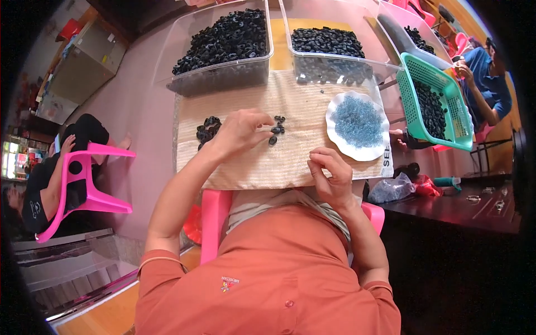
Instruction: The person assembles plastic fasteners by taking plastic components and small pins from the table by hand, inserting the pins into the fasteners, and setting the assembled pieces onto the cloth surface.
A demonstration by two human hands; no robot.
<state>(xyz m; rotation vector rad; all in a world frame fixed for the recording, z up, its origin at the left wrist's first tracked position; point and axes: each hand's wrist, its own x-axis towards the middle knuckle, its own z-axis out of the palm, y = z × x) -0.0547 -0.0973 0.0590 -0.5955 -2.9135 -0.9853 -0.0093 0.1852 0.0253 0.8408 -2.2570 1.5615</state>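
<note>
My left hand hovers over the beige cloth with thumb and forefinger apart. Just right of its fingertips lie several small black ring-like parts. A separate pile of the same black parts sits left of that wrist. Near the cloth's front edge, my right hand has thumb and fingertips pinched together; whatever is between them is too small to make out. Beyond it stands a white scalloped plate holding tiny clear-blue beads.
Along the back are two clear plastic bins of black parts. A third bin and a green basket stand at right. One person sits at far right, another at left by a pink chair.
</note>
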